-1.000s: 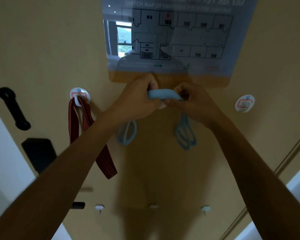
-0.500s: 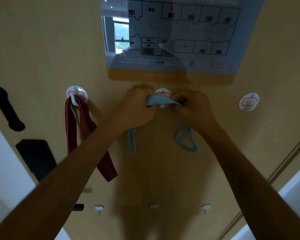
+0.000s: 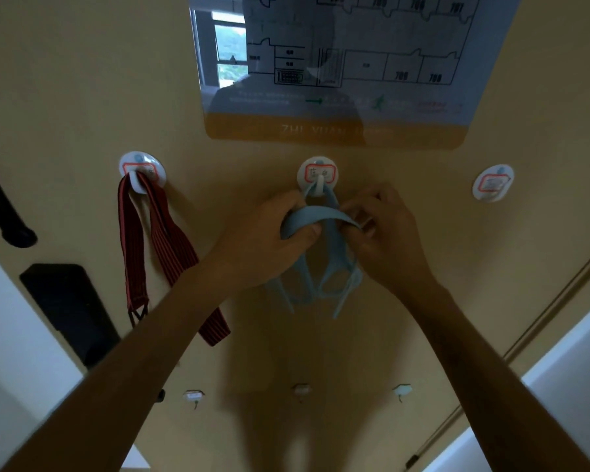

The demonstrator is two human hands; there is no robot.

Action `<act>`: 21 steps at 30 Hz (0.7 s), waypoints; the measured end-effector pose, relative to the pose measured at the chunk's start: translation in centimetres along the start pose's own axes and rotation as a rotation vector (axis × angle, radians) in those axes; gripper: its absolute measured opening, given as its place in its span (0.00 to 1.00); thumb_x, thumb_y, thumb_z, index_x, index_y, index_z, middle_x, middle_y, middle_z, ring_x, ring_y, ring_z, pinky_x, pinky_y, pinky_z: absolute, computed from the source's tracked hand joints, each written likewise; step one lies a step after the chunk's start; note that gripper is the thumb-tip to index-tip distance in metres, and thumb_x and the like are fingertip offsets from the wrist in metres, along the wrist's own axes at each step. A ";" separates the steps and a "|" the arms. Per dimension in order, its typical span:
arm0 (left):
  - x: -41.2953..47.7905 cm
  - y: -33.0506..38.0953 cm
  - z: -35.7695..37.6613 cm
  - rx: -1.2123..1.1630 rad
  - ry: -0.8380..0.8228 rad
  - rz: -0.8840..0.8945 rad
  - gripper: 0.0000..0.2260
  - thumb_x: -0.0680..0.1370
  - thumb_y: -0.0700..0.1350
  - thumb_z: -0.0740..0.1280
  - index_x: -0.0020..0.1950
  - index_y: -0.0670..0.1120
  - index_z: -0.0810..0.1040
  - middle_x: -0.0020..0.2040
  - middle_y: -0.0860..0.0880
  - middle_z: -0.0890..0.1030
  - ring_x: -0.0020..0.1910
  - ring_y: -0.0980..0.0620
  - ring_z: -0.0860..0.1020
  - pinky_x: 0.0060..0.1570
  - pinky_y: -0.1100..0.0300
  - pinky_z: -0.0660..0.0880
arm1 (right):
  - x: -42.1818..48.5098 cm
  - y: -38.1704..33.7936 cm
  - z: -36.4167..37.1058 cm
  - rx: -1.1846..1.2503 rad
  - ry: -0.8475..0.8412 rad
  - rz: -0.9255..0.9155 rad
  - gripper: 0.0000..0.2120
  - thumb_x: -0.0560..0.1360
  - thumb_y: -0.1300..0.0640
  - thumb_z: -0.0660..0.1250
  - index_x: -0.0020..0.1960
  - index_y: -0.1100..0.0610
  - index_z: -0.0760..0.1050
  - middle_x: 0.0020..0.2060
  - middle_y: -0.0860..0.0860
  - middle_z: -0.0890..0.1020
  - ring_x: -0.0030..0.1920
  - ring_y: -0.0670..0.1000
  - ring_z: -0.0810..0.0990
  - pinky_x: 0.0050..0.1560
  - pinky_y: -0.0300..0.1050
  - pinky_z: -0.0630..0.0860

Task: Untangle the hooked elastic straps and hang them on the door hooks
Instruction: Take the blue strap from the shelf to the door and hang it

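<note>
Both hands work at the blue strap (image 3: 321, 216) just below the middle hook (image 3: 317, 175) on the tan door (image 3: 65, 80). The left hand (image 3: 266, 243) pinches one end of a flat arched length of the strap between thumb and fingers; the right hand (image 3: 385, 233) pinches the other end with its fingertips. The arch spans the gap between the two hands, in front of the rest of the strap. Above it, a loop of the same strap runs up over the peg of the middle hook, so the strap hangs from that hook. Below the hands, its pale blue loops dangle against the door; they look blurred, and how many loops there are is hard to tell.

A red strap (image 3: 160, 240) with dark stripes hangs from the left hook (image 3: 142, 170), its two ends falling beside the left forearm. The right hook (image 3: 493, 182) is bare and stands well apart from the hands. A floor plan (image 3: 338, 63) is fixed to the door above the hooks. A black handle (image 3: 4, 209) and a black plate (image 3: 69, 308) sit at the door's left edge. Three small hooks (image 3: 300, 390) line up lower on the door, between the forearms.
</note>
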State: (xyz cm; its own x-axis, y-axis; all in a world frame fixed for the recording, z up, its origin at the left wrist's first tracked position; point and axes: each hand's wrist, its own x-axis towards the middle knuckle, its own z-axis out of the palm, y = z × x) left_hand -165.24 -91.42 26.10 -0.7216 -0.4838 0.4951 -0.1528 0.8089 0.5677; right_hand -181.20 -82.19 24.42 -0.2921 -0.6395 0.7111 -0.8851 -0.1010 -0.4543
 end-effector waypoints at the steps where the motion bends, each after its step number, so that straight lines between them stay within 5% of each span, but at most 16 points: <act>1: -0.2 -0.1 0.0 0.040 0.012 0.014 0.07 0.77 0.52 0.65 0.46 0.49 0.73 0.43 0.52 0.74 0.40 0.54 0.75 0.39 0.65 0.76 | -0.2 0.0 -0.1 0.006 0.005 0.005 0.05 0.70 0.62 0.66 0.45 0.59 0.78 0.43 0.49 0.73 0.37 0.39 0.72 0.39 0.26 0.69; 3: -0.7 -0.3 0.1 0.069 0.028 0.002 0.06 0.76 0.55 0.64 0.44 0.54 0.72 0.44 0.56 0.66 0.40 0.60 0.71 0.40 0.75 0.70 | -0.5 -0.2 -0.4 0.020 0.007 0.007 0.05 0.70 0.61 0.65 0.44 0.57 0.78 0.41 0.47 0.74 0.37 0.41 0.72 0.39 0.28 0.69; 6: -1.1 -0.4 0.3 0.062 0.006 -0.008 0.06 0.76 0.56 0.64 0.41 0.57 0.70 0.41 0.58 0.64 0.37 0.63 0.69 0.39 0.78 0.66 | -1.2 -0.7 -0.4 0.061 -0.030 0.047 0.06 0.70 0.61 0.64 0.44 0.56 0.78 0.37 0.46 0.77 0.36 0.43 0.74 0.38 0.29 0.69; 8: -1.3 -0.5 0.3 0.034 -0.028 -0.007 0.06 0.76 0.55 0.63 0.42 0.55 0.71 0.40 0.58 0.65 0.36 0.64 0.69 0.38 0.77 0.66 | -1.7 -0.9 -0.3 0.084 -0.054 0.086 0.06 0.70 0.59 0.63 0.44 0.56 0.78 0.35 0.47 0.79 0.35 0.45 0.76 0.37 0.31 0.70; 13: -1.5 -0.2 0.8 -0.037 -0.144 0.031 0.12 0.77 0.54 0.63 0.45 0.45 0.77 0.35 0.50 0.73 0.32 0.55 0.71 0.33 0.64 0.70 | -2.9 -1.0 -0.9 0.129 -0.143 0.132 0.08 0.72 0.57 0.61 0.47 0.56 0.78 0.35 0.54 0.80 0.35 0.55 0.79 0.38 0.57 0.76; 16: -1.1 0.4 1.6 -0.068 -0.179 0.070 0.14 0.77 0.54 0.62 0.45 0.43 0.77 0.36 0.42 0.76 0.34 0.45 0.74 0.33 0.56 0.71 | -3.5 -0.8 -1.7 0.153 -0.177 0.163 0.06 0.71 0.51 0.64 0.46 0.50 0.77 0.37 0.54 0.80 0.37 0.56 0.79 0.39 0.58 0.75; 21: 0.2 2.5 3.5 -0.090 -0.168 0.058 0.10 0.76 0.52 0.66 0.47 0.45 0.78 0.34 0.45 0.77 0.31 0.49 0.74 0.31 0.57 0.71 | -3.9 0.7 -4.9 0.273 -0.195 0.192 0.14 0.72 0.45 0.62 0.49 0.52 0.79 0.37 0.52 0.80 0.36 0.53 0.78 0.39 0.58 0.76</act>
State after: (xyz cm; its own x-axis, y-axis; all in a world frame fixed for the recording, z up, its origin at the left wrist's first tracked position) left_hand -168.14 -88.34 25.32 -0.8314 -0.3686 0.4159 -0.0523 0.7970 0.6017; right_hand -182.48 -76.03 23.97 -0.3455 -0.7971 0.4952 -0.6840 -0.1474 -0.7145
